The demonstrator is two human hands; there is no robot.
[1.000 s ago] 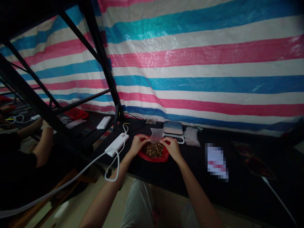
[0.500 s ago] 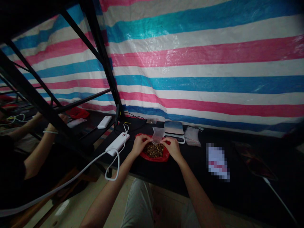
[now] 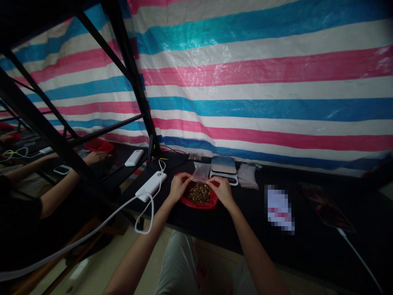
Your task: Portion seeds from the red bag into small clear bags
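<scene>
A red bag [image 3: 199, 203] full of small brown pieces lies open on the black table [image 3: 307, 246] in front of me. My left hand [image 3: 177, 187] and my right hand [image 3: 221, 191] sit at its two sides and together pinch a small clear plastic bag [image 3: 201, 172] held over the brown pieces. Just behind the clear bag stands a small digital scale [image 3: 224, 167].
A white power bank [image 3: 151, 185] with a white cable lies left of the red bag. Clear bags [image 3: 247, 175] rest right of the scale. A black metal frame [image 3: 129, 73] rises at left; beyond it another person's arm [image 3: 58, 192] reaches over a neighbouring table. A striped tarp hangs behind.
The clear bag has tipped lower between my hands, leaning to the left over the red bag. The other person's hand has moved right along the neighbouring table.
</scene>
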